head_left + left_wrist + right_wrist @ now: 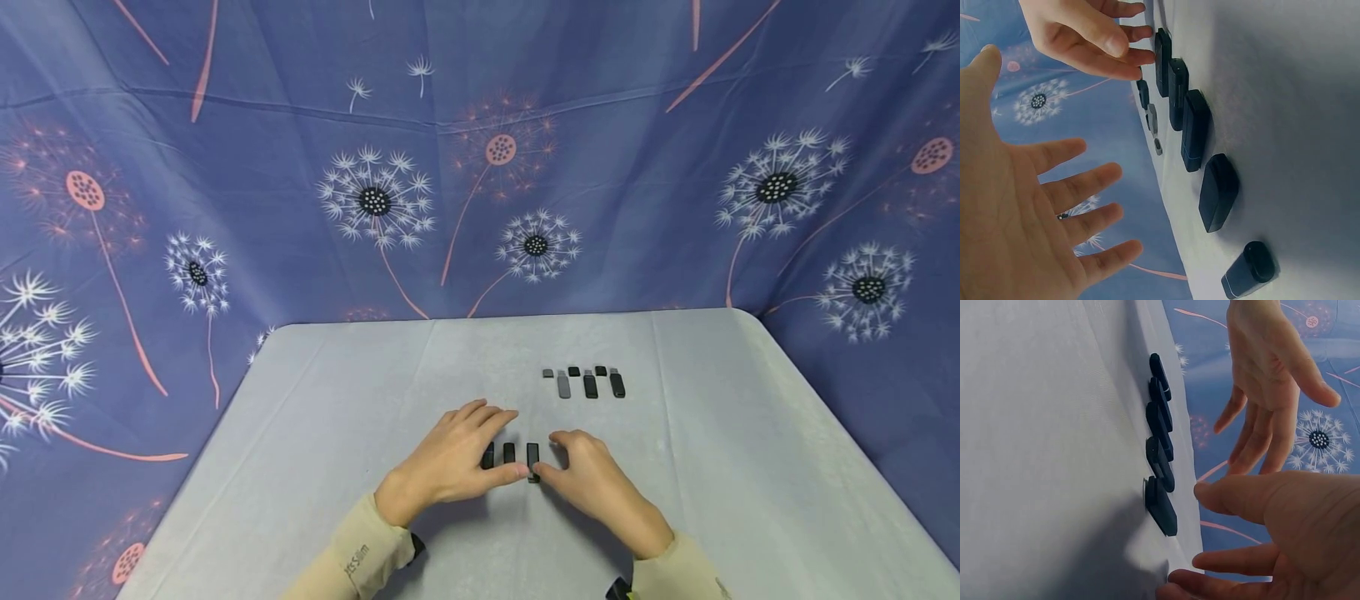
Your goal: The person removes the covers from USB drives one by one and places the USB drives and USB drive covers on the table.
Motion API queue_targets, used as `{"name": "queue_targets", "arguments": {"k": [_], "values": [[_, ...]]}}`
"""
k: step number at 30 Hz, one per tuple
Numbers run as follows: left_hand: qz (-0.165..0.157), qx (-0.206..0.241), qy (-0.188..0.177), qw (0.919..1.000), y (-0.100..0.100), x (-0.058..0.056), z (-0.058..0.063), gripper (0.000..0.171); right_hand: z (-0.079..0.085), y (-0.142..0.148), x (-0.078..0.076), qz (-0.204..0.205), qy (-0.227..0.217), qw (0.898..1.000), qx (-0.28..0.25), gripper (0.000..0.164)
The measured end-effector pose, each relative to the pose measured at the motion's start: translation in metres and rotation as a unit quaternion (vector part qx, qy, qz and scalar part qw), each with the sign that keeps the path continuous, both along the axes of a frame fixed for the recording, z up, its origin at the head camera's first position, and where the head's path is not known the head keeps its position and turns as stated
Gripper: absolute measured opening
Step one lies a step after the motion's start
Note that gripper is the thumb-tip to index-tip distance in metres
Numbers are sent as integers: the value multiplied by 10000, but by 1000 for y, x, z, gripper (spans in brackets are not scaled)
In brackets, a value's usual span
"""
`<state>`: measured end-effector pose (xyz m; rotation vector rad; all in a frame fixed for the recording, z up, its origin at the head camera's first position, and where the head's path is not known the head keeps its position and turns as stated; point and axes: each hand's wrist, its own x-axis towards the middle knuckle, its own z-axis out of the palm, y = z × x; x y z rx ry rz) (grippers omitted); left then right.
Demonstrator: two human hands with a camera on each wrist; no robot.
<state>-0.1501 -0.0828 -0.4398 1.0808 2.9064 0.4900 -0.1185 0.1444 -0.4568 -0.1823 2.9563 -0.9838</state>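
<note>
Several dark capped USB sticks stand side by side in a row on the table. In the head view a right-end stick [533, 452] and a middle stick [509, 452] show between the hands. My left hand [453, 458] hovers over the row's left part with fingers spread and hides some sticks. The left wrist view shows its palm holding nothing, with the leftmost stick [1249, 272] below. My right hand [592, 475] is just right of the row, thumb and fingers parted and holding nothing. Its thumb tip lies close by the nearest stick [1161, 509] in the right wrist view.
Farther back on the pale table [337, 375] lie a grey USB stick [564, 385] and two black USB sticks [591, 387], their metal plugs bare. A grey cap [547, 373] and two black caps [573, 371] lie beside them. A blue dandelion-print cloth [637, 250] hangs behind the table.
</note>
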Motion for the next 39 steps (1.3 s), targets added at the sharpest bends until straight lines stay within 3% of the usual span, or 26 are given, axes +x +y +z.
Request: {"name": "queue_targets", "arguments": {"k": [13,24,39], "values": [[-43,52,128,9999,2,2,0,81,-1,-12,-6,-155,-118,9997,142,37],[-69,73,82,9999,0,1,3,80,-2,-23,-9,-298,-540,9980,134,45],[-28,100,14,9999,-1,-1,7,78,-4,-29,-13,-410,-447,9980,202,46]]}}
